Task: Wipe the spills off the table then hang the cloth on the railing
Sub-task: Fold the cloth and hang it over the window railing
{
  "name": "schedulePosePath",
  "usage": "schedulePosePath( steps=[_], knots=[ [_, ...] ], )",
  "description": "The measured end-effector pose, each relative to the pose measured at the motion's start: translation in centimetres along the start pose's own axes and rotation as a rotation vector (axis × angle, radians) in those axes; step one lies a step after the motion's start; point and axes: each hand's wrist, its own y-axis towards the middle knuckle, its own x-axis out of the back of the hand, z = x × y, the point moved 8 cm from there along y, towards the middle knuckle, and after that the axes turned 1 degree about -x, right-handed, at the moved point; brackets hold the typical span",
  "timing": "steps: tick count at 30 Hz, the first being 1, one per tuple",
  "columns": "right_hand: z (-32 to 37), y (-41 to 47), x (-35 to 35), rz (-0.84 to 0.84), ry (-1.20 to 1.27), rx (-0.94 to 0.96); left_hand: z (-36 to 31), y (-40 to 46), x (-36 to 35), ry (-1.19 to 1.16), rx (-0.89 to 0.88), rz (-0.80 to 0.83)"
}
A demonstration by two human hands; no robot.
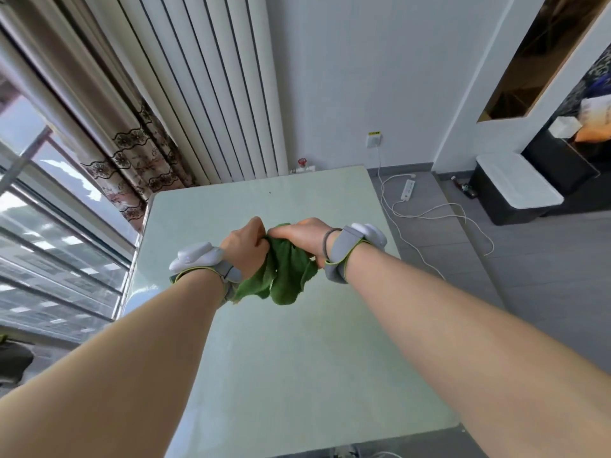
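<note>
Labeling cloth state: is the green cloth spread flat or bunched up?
Bunched. The green fabric cloth hangs crumpled between both hands, left hand and right hand gripping its top above the pale green table.

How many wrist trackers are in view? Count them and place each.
2. One tracker sits on the left wrist, behind the left hand; the other tracker sits on the right wrist, behind the right hand. Both hands grip the cloth.

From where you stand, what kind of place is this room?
Probably a room in a flat: a tall white ribbed radiator, a patterned beige curtain beside a big window, and a pale green table.
</note>
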Motion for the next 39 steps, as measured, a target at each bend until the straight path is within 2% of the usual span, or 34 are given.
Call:
schedulePosePath(
  steps=[6,10,17,21,23,27,29,34,39],
  knots=[
    [-2.1,-4.4,-0.8,0.199,-0.017,-0.103,0.7,-4.2,0.4,0.041,0.083,-0.066],
    [-1.7,-5.8,-2.4,0.282,-0.116,-0.059,1.8,-6.1,1.3,0.055,0.105,-0.091],
    [2.2,-6.6,-6.4,0.177,-0.385,0.084,6.4,-10.2,4.7,0.157,0.184,-0.109],
    [4.4,-6.6,-11.7,0.192,-0.360,0.095,11.6,-14.0,6.4,0.171,0.305,-0.026],
    [5.3,-7.1,-14.0,0.247,-0.303,0.108,12.5,-14.9,6.8,0.093,0.328,0.007],
    [7.4,-9.4,-21.1,0.342,-0.352,0.170,15.3,-17.6,6.5,-0.506,0.451,0.121],
    [8.2,-9.7,-24.0,0.336,-0.362,0.194,16.7,-19.1,6.7,-0.689,0.482,0.181],
    [9.5,-10.7,-28.0,0.379,-0.254,0.137,19.6,-21.2,8.1,-0.869,0.511,0.158],
    [10.2,-11.7,-32.6,0.394,-0.219,0.152,22.9,-23.8,10.4,-0.712,0.556,0.009]
  ],
)
